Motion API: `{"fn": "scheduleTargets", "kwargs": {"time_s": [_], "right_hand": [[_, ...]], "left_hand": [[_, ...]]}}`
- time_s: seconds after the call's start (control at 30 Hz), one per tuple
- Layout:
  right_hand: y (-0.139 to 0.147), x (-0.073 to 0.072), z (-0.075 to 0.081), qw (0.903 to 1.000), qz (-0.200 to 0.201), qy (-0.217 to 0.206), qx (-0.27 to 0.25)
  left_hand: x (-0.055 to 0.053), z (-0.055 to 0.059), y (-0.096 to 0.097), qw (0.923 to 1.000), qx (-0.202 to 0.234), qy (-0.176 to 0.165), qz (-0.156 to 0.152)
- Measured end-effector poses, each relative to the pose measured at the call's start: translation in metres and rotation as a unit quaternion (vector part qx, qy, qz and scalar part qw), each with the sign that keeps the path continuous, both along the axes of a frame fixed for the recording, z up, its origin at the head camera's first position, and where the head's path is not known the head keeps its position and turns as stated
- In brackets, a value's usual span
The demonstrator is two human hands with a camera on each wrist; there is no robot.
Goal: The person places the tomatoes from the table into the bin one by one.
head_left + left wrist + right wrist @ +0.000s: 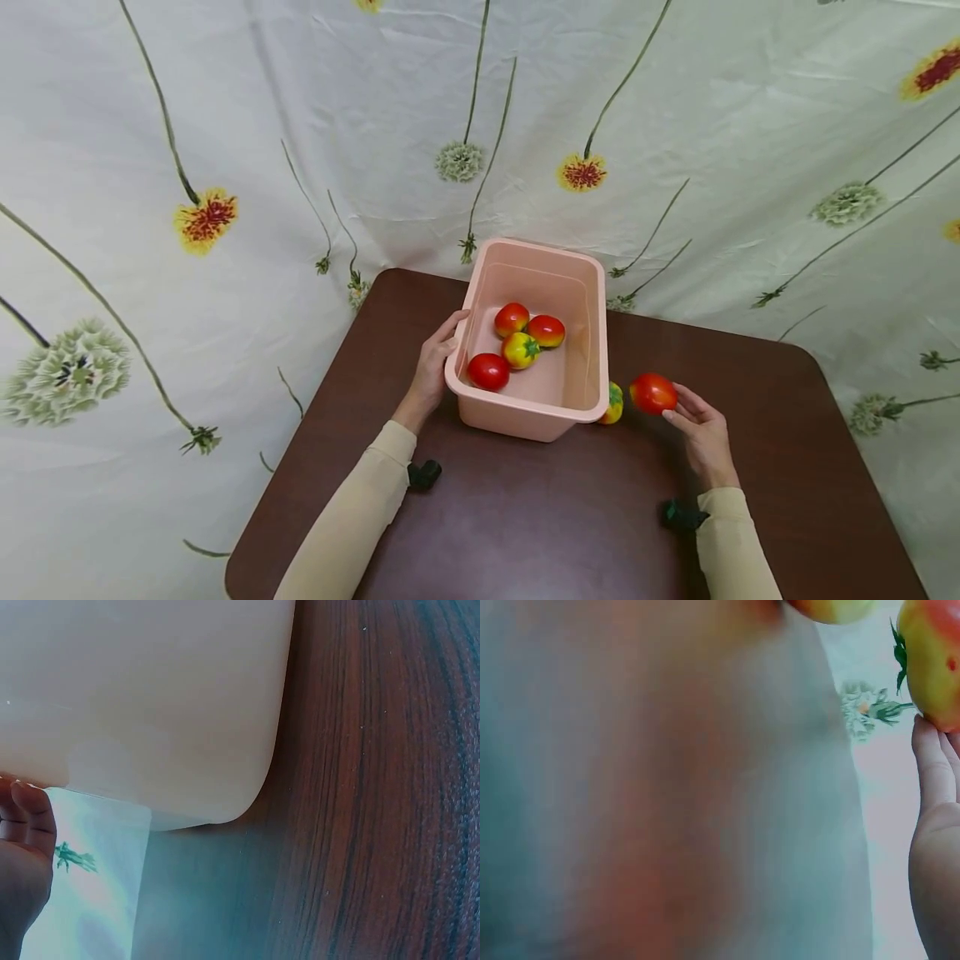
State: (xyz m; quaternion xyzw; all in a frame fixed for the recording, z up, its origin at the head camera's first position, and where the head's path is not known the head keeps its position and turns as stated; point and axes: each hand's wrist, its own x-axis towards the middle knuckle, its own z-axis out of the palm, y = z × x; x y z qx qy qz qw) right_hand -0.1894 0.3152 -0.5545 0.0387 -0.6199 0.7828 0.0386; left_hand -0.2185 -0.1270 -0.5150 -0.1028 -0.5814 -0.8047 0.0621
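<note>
A pink plastic bin (528, 410) stands on the table, tilted toward the viewer as seen in the head view. My left hand (433, 367) holds its left rim; in the left wrist view, bent fingers (30, 806) meet the bin's edge. Several tomatoes lie inside, among them a red one (489, 372) and a yellow one with a green calyx (521, 351). To the right of the bin, my right hand (707, 435) pinches a red tomato (652, 393) between thumb and fingers. Another yellow-red tomato (613, 404) sits beside the bin, partly hidden by its wall.
The dark brown wooden table (540, 517) has rounded corners. A pale curtain with printed flowers (390, 108) hangs behind and along its sides. Small black devices are strapped at both wrists, such as the left one (424, 475).
</note>
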Motion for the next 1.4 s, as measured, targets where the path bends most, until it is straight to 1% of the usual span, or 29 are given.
{"fn": "scheduleTargets", "kwargs": {"time_s": [0.07, 0.17, 0.37, 0.53, 0.63, 0.77, 0.9, 1.1, 1.27, 1.4], "right_hand": [[-0.001, -0.005, 0.006, 1.0, -0.002, 0.007, -0.005], [-0.002, -0.013, 0.018, 0.9999, 0.005, 0.011, -0.01], [-0.009, -0.03, 0.045, 0.9993, 0.009, 0.028, -0.022], [-0.018, -0.046, 0.068, 0.9989, 0.028, 0.039, -0.001], [-0.024, -0.053, 0.078, 0.9985, 0.034, 0.043, 0.007], [-0.031, -0.06, 0.088, 0.998, 0.04, 0.049, -0.003], [-0.038, -0.065, 0.096, 0.9979, 0.046, 0.045, -0.009], [-0.048, -0.073, 0.107, 0.9975, 0.05, 0.049, -0.013], [-0.061, -0.08, 0.118, 0.9968, 0.062, 0.048, -0.02], [-0.073, -0.084, 0.124, 0.9968, 0.066, 0.045, -0.001]], "left_hand": [[0.0, 0.0, 0.0, 1.0, -0.002, -0.001, 0.001], [0.001, 0.001, 0.0, 1.0, -0.003, -0.006, 0.004], [0.001, 0.001, -0.001, 0.9999, -0.01, -0.005, 0.005], [0.0, 0.0, -0.001, 0.9999, -0.009, -0.007, 0.013], [0.0, 0.001, 0.0, 0.9999, -0.002, -0.008, 0.006], [0.001, 0.002, 0.001, 0.9999, -0.005, -0.01, 0.007], [0.001, 0.001, 0.002, 0.9998, -0.01, -0.01, 0.015], [0.001, 0.001, 0.002, 0.9999, -0.012, -0.004, 0.008], [0.001, 0.001, 0.002, 0.9998, -0.012, -0.009, 0.011], [0.0, 0.001, 0.002, 0.9999, -0.01, -0.008, 0.006]]}}
